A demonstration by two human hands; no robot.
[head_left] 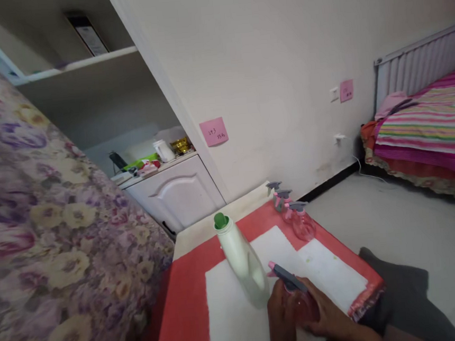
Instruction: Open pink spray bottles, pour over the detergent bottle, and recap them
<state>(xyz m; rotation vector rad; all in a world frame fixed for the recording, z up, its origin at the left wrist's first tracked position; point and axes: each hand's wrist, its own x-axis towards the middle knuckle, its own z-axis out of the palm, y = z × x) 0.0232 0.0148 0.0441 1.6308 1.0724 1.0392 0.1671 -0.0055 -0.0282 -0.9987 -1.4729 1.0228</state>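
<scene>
Both my hands hold a small spray bottle [304, 308] over the front of the table. It has a clear pink body and a grey spray head with a pink nozzle pointing up and left. My left hand [280, 314] closes on the bottle's near left side, by the neck. Around the right side of the body wraps my right hand [326, 310]. Just left of them, a large pale green bottle [241, 262] with a green cap stands on white paper [227, 308]. My fingers partly hide the spray bottle's body.
Several more spray bottles [304, 226] line the table's far right edge. A red cloth [178, 297] covers most of the table. Floral curtain [59, 249] hangs at left, beside a cabinet [181, 190] with small items. A bed [431, 126] stands at far right.
</scene>
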